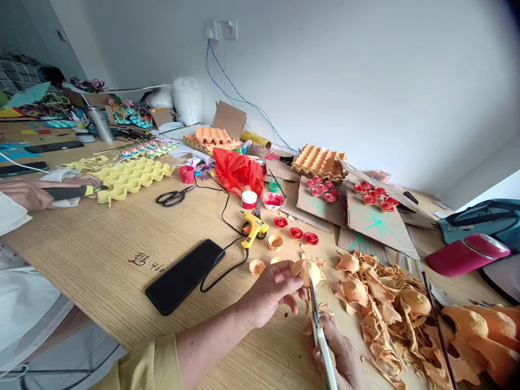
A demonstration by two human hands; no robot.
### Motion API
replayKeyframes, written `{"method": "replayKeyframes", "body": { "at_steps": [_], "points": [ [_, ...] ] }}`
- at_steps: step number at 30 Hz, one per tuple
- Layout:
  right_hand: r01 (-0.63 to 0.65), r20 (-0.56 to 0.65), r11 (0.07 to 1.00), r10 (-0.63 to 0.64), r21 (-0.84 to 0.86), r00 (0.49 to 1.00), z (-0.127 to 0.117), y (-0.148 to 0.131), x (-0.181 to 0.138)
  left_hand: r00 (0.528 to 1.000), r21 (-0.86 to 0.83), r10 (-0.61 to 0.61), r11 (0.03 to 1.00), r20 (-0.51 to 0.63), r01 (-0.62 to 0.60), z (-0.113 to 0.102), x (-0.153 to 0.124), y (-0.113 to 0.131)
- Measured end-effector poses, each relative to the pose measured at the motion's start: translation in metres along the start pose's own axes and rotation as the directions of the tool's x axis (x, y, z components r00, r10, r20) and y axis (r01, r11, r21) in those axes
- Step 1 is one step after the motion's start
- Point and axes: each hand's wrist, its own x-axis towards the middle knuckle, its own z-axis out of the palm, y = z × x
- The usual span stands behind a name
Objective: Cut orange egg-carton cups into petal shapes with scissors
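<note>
Pinched in my left hand (273,292) is an orange egg-carton cup (303,271), its rounded side facing up. My right hand (339,346) grips white-handled scissors (320,338), and their blades meet the cup's near edge. Small trimmings lie on the wood around the cup. Just left of it sit cut orange cups, one of them upright (275,242) and another lower down (257,267). To the right spreads a heap of orange carton scraps (379,303).
A yellow glue gun (254,227) and its cord lie beside a black phone (182,276). Red paper roses (311,238) stand behind. Black scissors (173,197) rest farther left. Another person's hand (28,192) works at a yellow egg tray (134,176). A magenta bottle (467,254) lies right.
</note>
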Motion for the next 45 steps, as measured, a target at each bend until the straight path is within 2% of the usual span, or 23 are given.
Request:
{"method": "replayKeyframes", "body": {
  "at_steps": [8, 14, 23, 28, 33, 36, 40, 45],
  "points": [
    [-0.001, 0.027, 1.0, 0.001, 0.012, 1.0, 0.002, 0.01, -0.001, 1.0, 0.03, -0.011, 0.999, -0.019, 0.012, 0.0, 0.0, 0.002],
    [-0.043, 0.025, 0.999, 0.042, 0.025, 0.999, 0.002, 0.006, -0.005, 1.0, 0.023, -0.016, 1.0, -0.019, 0.017, 0.0, 0.0, 0.002],
    [-0.052, 0.005, 0.999, 0.052, -0.016, 0.999, 0.005, 0.007, -0.007, 1.0, -0.048, -0.012, 0.999, 0.001, 0.012, -0.001, 0.001, 0.0],
    [-0.026, -0.017, 1.0, 0.026, 0.013, 1.0, 0.004, 0.003, -0.002, 0.999, -0.17, 0.054, 0.984, -0.004, -0.054, -0.007, 0.003, 0.005],
    [-0.134, 0.129, 0.975, 0.111, 0.179, 0.985, 0.003, 0.002, -0.002, 0.995, -0.236, 0.096, 0.968, 0.015, -0.09, -0.013, 0.006, 0.009],
    [-0.125, 0.139, 0.974, 0.1, 0.191, 0.985, 0.002, 0.003, -0.003, 0.997, -0.25, 0.057, 0.967, 0.057, -0.041, -0.015, 0.006, 0.008],
    [-0.056, 0.098, 0.993, 0.046, 0.101, 0.994, 0.001, 0.003, -0.003, 0.991, -0.257, 0.0, 0.966, 0.131, 0.035, -0.016, 0.007, 0.005],
    [0.079, -0.07, 0.969, -0.098, -0.233, 0.993, 0.005, 0.008, -0.002, 0.983, -0.209, -0.061, 0.973, 0.175, 0.097, -0.014, 0.004, 0.002]
  ]
}}
